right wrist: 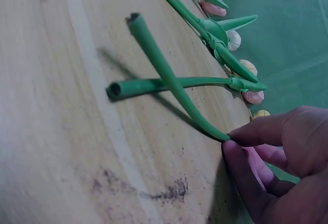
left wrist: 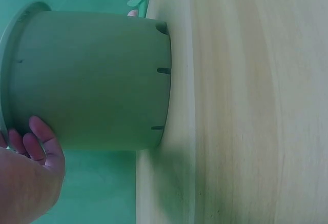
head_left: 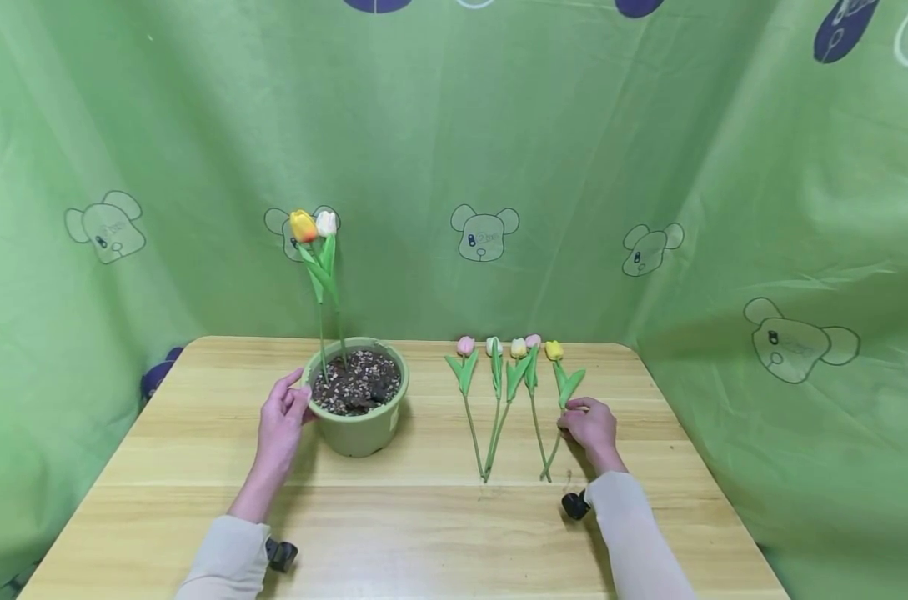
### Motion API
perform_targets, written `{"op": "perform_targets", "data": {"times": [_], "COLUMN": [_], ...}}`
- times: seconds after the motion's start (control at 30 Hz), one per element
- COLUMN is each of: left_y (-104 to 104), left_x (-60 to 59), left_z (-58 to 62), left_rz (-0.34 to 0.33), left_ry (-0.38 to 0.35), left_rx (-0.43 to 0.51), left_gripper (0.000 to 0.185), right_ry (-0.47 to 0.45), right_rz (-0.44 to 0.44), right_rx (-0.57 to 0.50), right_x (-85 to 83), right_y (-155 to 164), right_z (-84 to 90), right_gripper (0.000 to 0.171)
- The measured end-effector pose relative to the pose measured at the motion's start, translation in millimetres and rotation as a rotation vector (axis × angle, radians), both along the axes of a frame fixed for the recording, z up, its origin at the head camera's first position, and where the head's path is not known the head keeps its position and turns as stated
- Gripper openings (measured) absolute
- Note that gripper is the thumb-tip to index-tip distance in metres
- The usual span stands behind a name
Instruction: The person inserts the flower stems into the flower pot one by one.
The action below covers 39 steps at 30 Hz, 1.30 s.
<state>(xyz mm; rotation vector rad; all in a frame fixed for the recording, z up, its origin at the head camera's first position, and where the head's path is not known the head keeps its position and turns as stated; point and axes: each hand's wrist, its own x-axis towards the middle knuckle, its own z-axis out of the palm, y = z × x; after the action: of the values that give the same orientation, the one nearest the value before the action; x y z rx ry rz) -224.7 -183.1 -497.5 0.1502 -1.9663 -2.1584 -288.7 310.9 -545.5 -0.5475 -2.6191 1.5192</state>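
Note:
A green flower pot (head_left: 359, 429) full of dark soil (head_left: 356, 383) stands on the left half of the table. An orange-yellow tulip (head_left: 303, 227) and a white tulip (head_left: 326, 223) rise upright from the soil. My left hand (head_left: 281, 412) grips the pot's left rim; in the left wrist view its fingers (left wrist: 43, 137) curl against the outer wall under the rim. My right hand (head_left: 592, 425) pinches the green stem (right wrist: 164, 70) of a yellow tulip (head_left: 554, 350) between thumb and forefinger. The cut end of that stem crosses over the stem of a neighbouring pink tulip (head_left: 533, 342).
Left of the right hand lie more tulips: another pink one (head_left: 465, 346), a white one (head_left: 494, 346) and a pale yellow one (head_left: 519, 348), stems toward me. Dark crumbs (right wrist: 174, 189) dot the wooden table (head_left: 393, 533). A green curtain (head_left: 393, 167) hangs behind and at both sides.

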Motion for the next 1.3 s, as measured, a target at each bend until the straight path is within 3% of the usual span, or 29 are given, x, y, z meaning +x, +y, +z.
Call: {"op": "perform_targets", "data": {"times": [0.57, 0.77, 1.03, 1.3], "left_y": [2, 2, 0, 1], "left_x": [-0.3, -0.3, 0.9, 0.5], "left_z": [1.5, 1.7, 2.2, 0.9], "left_rz": [-0.005, -0.001, -0.001, -0.002], "left_ry": [-0.017, -0.015, -0.016, -0.009], "left_rx": [-0.001, -0.001, -0.01, 0.003], "left_gripper": [0.046, 0.046, 0.047, 0.047], "right_ry": [0.008, 0.004, -0.078, -0.066], "right_rz": [-0.051, -0.045, -0.027, -0.047], "right_rx": [-0.023, -0.094, -0.166, -0.229], "right_x": [0.8, 1.5, 1.3, 5.6], "right_y": [5, 6, 8, 8], "right_z": [-2.2, 0.2, -0.7, 7.4], "right_gripper": [0.038, 0.035, 0.032, 0.035]}}
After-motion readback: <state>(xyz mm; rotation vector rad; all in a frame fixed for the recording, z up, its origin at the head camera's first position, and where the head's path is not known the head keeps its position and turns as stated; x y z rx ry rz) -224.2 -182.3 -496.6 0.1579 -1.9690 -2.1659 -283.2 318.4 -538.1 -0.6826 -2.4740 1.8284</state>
